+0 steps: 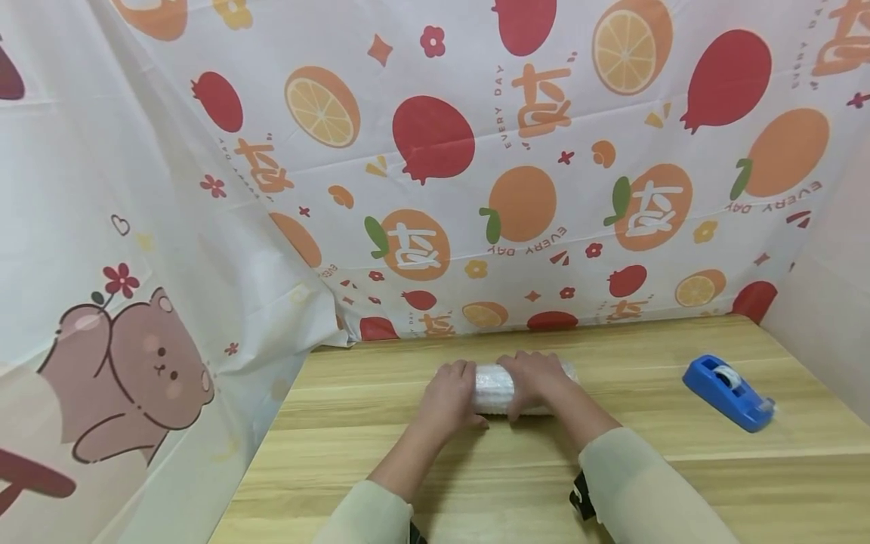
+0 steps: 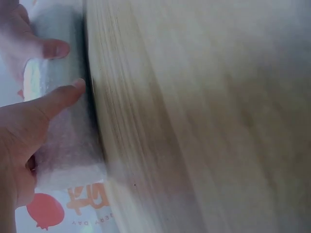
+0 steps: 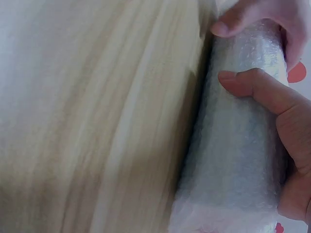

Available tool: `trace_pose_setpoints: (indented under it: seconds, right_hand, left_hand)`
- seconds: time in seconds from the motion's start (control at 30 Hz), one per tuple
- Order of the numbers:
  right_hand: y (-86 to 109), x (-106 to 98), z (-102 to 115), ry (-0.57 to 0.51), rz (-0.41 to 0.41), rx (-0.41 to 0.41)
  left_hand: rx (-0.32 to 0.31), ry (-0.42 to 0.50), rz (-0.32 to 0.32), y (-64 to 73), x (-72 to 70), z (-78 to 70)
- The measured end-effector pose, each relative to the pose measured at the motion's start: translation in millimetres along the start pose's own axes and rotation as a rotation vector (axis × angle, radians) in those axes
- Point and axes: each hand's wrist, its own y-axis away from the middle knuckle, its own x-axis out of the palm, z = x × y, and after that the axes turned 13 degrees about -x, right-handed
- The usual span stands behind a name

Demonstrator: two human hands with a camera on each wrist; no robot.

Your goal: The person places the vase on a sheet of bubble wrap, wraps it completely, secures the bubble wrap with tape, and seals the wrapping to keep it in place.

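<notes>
A clear bubble-wrap roll [image 1: 494, 389] lies sideways on the wooden table, toward its far side. My left hand [image 1: 445, 397] grips its left part, fingers over the top and thumb on the near side. Further right, my right hand [image 1: 533, 378] holds it the same way, and a short stretch of wrap shows between the two. In the left wrist view the thumb of the left hand [image 2: 29, 126] presses along the roll [image 2: 70, 145]. The right wrist view shows the right hand [image 3: 291, 111] curled round the bubbly surface [image 3: 228, 160].
A blue tape dispenser [image 1: 727, 393] with a roll of clear tape sits on the right of the table [image 1: 326, 453]. Behind the table hangs a white fruit-print curtain [image 1: 462, 219], which also runs down the left side. A pale wall [image 1: 832, 302] bounds the right edge.
</notes>
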Motion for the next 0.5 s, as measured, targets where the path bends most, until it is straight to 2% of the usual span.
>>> trace_pose_setpoints:
  seconds: [0.1, 0.2, 0.5]
  right_hand:
    - [-1.2, -1.0, -1.3, -0.040, 0.028, 0.008]
    - [-2.2, -2.4, -3.1, -0.079, 0.057, 0.004]
    - [-0.2, -11.0, -7.0, -0.243, 0.128, -0.047]
  left_hand:
    - [0.002, -0.051, 0.034, -2.3, 2.0, -1.2]
    - [-0.008, -0.064, 0.046, -3.3, 3.8, -2.0]
    - [0.002, -0.036, 0.016, -6.5, 7.2, -3.2]
